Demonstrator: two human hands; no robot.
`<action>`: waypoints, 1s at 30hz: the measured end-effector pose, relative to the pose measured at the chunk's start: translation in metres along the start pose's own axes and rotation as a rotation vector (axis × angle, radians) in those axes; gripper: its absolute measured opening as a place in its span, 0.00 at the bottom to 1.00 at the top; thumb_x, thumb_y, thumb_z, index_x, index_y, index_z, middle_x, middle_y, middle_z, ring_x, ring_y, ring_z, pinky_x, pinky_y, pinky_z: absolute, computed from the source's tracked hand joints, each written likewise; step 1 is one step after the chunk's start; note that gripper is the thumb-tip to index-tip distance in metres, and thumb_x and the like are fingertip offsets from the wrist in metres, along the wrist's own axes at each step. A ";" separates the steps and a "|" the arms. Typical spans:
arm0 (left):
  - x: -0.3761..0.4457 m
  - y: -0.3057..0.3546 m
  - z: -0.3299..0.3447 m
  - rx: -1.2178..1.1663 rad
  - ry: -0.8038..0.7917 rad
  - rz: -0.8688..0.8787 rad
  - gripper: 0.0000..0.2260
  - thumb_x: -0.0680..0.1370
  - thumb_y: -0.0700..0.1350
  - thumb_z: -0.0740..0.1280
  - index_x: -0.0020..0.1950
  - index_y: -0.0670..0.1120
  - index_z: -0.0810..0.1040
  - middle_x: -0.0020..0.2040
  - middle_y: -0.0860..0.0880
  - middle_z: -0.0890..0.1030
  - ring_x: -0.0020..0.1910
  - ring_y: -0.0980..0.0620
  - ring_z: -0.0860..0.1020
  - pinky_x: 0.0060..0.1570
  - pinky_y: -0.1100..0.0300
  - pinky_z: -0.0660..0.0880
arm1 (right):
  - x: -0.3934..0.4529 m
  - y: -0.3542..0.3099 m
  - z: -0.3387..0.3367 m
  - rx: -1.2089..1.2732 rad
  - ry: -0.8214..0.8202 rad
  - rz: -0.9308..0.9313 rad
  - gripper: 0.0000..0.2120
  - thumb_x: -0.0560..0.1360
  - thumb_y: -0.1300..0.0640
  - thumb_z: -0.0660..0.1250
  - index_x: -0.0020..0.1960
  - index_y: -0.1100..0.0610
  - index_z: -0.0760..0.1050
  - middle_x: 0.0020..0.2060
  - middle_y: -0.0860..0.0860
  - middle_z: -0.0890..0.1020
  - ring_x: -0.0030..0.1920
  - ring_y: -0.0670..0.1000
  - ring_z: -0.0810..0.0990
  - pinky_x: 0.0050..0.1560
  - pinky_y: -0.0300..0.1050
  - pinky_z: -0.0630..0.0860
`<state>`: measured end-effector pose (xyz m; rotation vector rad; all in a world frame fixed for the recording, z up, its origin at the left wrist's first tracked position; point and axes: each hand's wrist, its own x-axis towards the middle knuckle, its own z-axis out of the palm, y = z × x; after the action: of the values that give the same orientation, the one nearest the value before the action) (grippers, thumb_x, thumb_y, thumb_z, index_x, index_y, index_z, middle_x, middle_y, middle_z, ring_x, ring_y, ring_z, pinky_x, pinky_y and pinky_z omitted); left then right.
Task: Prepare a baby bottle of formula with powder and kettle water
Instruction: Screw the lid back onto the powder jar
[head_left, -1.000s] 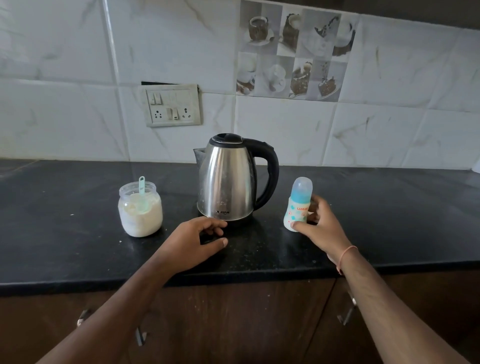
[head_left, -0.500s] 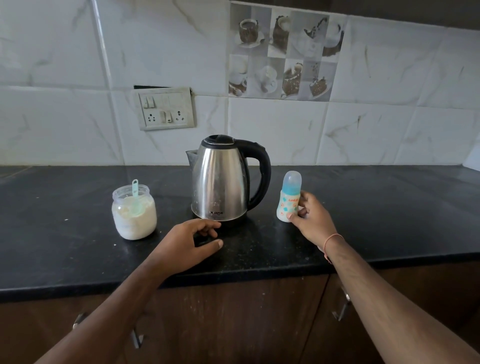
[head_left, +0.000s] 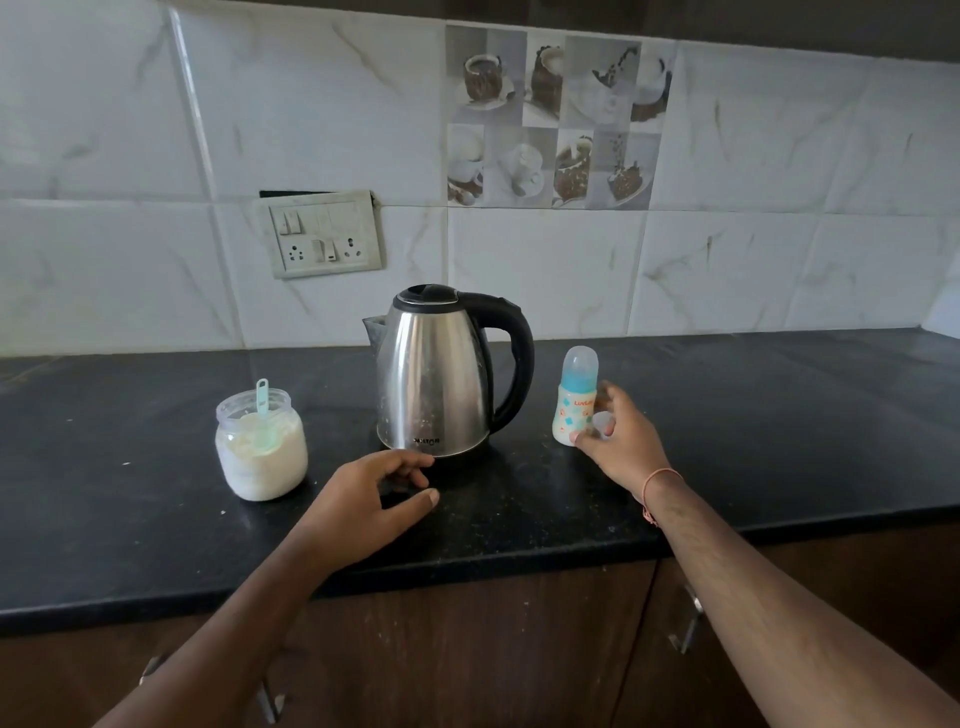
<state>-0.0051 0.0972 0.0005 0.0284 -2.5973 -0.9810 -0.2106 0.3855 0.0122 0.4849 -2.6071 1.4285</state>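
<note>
A small baby bottle (head_left: 574, 410) with a blue collar and clear cap stands upright on the black counter (head_left: 779, 415), right of the kettle. My right hand (head_left: 621, 441) grips its lower body from the right, thumb at the base and fingers behind it. The steel kettle (head_left: 436, 374) with its black handle and closed lid stands in the middle. My left hand (head_left: 371, 501) rests on the counter just in front of the kettle's base, fingers loosely apart and holding nothing. At the left is an open glass jar of white powder (head_left: 260, 452) with a pale green scoop (head_left: 262, 397) sticking out.
A tiled wall with a switch and socket plate (head_left: 322, 236) runs behind the counter. Wooden cabinet doors with metal handles (head_left: 688, 626) sit below the counter's front edge.
The view has shifted a little. My right hand stays on the bottle, with its fingers slightly rearranged around the lower body. My left hand has barely moved.
</note>
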 end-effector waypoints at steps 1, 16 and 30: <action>-0.002 0.001 -0.001 -0.002 0.066 0.028 0.15 0.79 0.52 0.77 0.64 0.60 0.82 0.51 0.63 0.86 0.53 0.64 0.83 0.55 0.64 0.77 | 0.000 0.001 -0.001 -0.006 0.042 -0.005 0.42 0.76 0.60 0.80 0.84 0.54 0.62 0.76 0.51 0.76 0.76 0.55 0.74 0.75 0.57 0.72; -0.024 0.001 -0.014 -0.317 0.916 -0.433 0.57 0.69 0.50 0.86 0.85 0.57 0.50 0.82 0.51 0.56 0.81 0.43 0.57 0.80 0.35 0.61 | 0.011 0.015 -0.008 -0.468 0.157 0.242 0.46 0.75 0.33 0.74 0.84 0.52 0.61 0.79 0.55 0.73 0.78 0.63 0.67 0.73 0.63 0.69; -0.014 -0.040 -0.037 -0.356 0.758 -0.522 0.52 0.62 0.48 0.87 0.82 0.53 0.66 0.72 0.50 0.75 0.67 0.50 0.77 0.67 0.49 0.78 | -0.020 0.019 -0.018 -0.152 0.141 0.133 0.48 0.69 0.41 0.82 0.82 0.49 0.63 0.74 0.55 0.73 0.71 0.59 0.75 0.71 0.63 0.76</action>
<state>0.0160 0.0452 -0.0037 0.8426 -1.7191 -1.2724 -0.1989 0.4148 0.0019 0.1884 -2.6492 1.2365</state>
